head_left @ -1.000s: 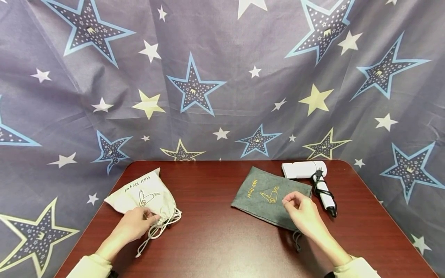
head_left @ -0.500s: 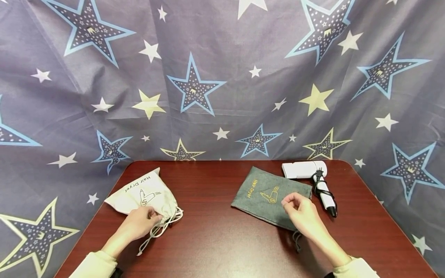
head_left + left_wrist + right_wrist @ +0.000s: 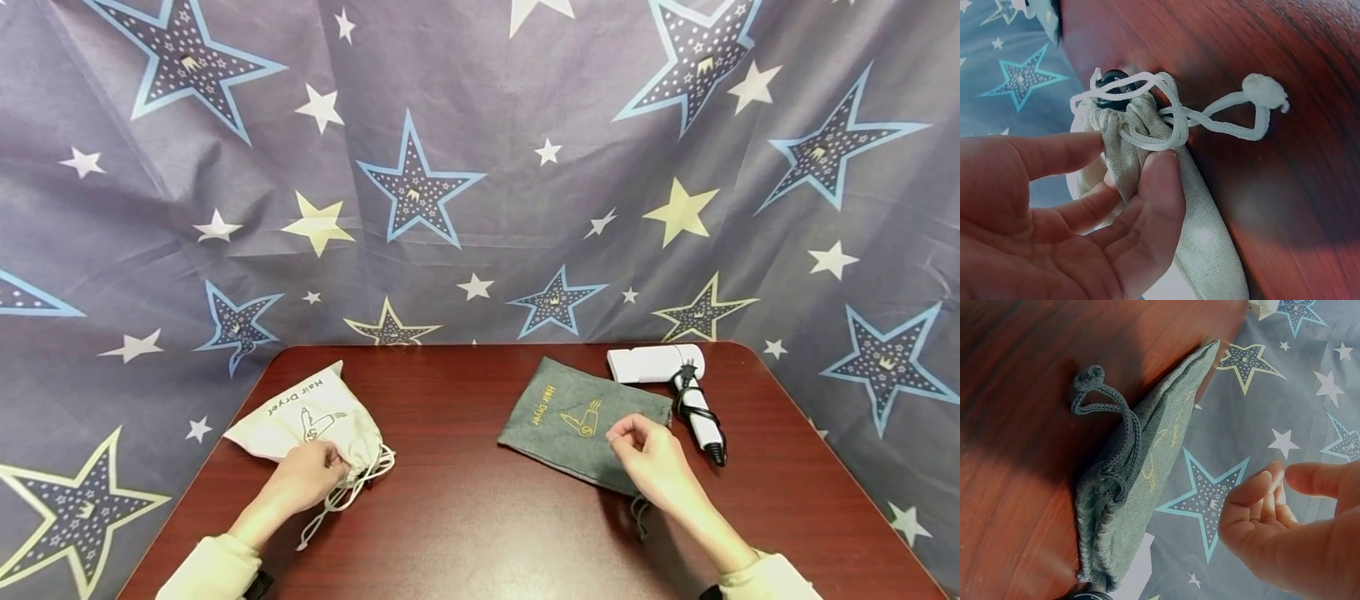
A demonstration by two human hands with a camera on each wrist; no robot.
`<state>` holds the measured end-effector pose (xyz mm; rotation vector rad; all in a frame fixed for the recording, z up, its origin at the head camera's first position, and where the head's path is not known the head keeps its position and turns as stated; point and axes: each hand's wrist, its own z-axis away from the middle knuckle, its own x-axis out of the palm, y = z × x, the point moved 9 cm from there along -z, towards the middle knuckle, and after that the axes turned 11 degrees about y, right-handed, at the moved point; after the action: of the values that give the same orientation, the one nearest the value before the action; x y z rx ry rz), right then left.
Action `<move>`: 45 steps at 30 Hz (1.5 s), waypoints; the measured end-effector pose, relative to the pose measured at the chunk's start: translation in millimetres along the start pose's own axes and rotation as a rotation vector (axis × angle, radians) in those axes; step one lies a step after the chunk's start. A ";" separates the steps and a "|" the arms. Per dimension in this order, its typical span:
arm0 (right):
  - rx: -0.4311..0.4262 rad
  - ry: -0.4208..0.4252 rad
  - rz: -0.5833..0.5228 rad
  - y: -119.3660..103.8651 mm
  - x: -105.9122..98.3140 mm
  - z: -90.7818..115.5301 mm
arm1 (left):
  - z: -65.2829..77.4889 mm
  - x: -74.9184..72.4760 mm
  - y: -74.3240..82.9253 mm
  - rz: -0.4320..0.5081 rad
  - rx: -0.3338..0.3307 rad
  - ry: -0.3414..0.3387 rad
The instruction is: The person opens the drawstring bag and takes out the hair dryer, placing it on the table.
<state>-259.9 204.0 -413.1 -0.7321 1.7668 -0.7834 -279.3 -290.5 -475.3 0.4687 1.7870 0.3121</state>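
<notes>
A cream drawstring bag (image 3: 300, 417) printed "Hair Dryer" lies at the left of the table, its neck gathered. My left hand (image 3: 307, 477) pinches the cloth just below that neck. In the left wrist view, the white cord (image 3: 1229, 119) loops out past the fingers, and something black (image 3: 1113, 87) shows at the bag's mouth. Above a grey drawstring bag (image 3: 562, 429) hovers my right hand (image 3: 656, 462), fingers loosely curled and holding nothing. The right wrist view shows this hand apart from the grey bag, whose dark drawstring (image 3: 1125, 434) hangs over its mouth.
A white hair dryer (image 3: 648, 365) with a black cord wound round its handle lies at the far right, beside the grey bag. The reddish-brown table (image 3: 450, 500) ends against a star-patterned curtain (image 3: 480, 167).
My left hand has shifted slightly right, and the neck and cord of the cream bag have moved a little with it. My right hand stays where it was.
</notes>
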 end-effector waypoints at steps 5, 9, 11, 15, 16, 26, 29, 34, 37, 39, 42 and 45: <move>0.000 -0.004 0.001 -1.1 0.3 0.3 | -2.1 1.8 2.4 -0.018 -0.012 -0.005; 0.011 -0.015 0.008 -0.1 1.9 1.0 | -6.2 12.4 -7.0 -0.032 -0.026 -0.008; 0.018 -0.020 0.012 0.4 2.6 1.4 | -7.1 14.2 -5.8 -0.030 -0.038 -0.020; 0.017 -0.022 0.013 -0.3 3.1 1.9 | -8.0 18.0 -5.1 -0.023 -0.056 -0.026; 0.015 -0.022 0.011 -0.4 3.1 1.9 | -9.4 22.9 -10.7 -0.019 -0.054 -0.021; 0.026 -0.030 0.003 2.5 4.1 3.3 | -13.9 32.9 -8.7 -0.006 -0.044 -0.023; 0.020 -0.028 0.002 2.0 3.5 2.8 | -15.7 36.9 -9.8 -0.013 -0.054 -0.027; 0.018 -0.031 0.002 0.4 3.0 2.4 | -16.0 40.8 -8.5 -0.013 -0.047 -0.021; 0.021 -0.035 0.003 0.2 3.3 2.7 | -14.6 39.0 -2.9 -0.007 -0.040 -0.011; 0.019 -0.037 0.004 0.0 3.8 2.6 | -13.9 36.8 1.4 -0.009 -0.037 -0.004; 0.013 -0.036 0.003 -0.5 4.6 2.3 | -13.3 33.4 9.0 -0.010 -0.032 0.009; 0.013 -0.038 0.003 -1.0 5.5 2.5 | -12.9 31.1 16.4 -0.012 -0.024 0.014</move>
<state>-259.1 198.7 -416.0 -0.7316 1.7271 -0.7733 -296.1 -261.0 -491.3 0.4398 1.7968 0.3286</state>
